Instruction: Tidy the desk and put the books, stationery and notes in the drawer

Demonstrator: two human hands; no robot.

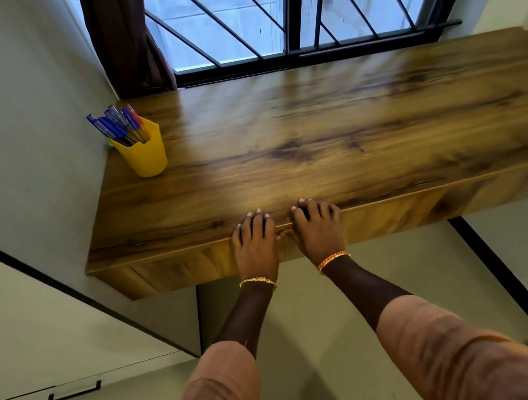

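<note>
A wooden desk (314, 130) stands under a barred window. Its drawer front (197, 264) sits flush below the front edge, closed. My left hand (255, 245) and my right hand (319, 231) lie side by side against the drawer front, fingers draped over the desk's front edge and thumbs near the gap. Neither hand holds a loose object. A yellow cup (144, 152) with several blue pens (117, 124) stands at the desk's far left corner. No books or notes show on the desk top.
A dark curtain (125, 39) hangs at the window's left. A white cabinet with a black handle (74, 392) stands to the left, below the desk. White walls close in on both sides of the desk.
</note>
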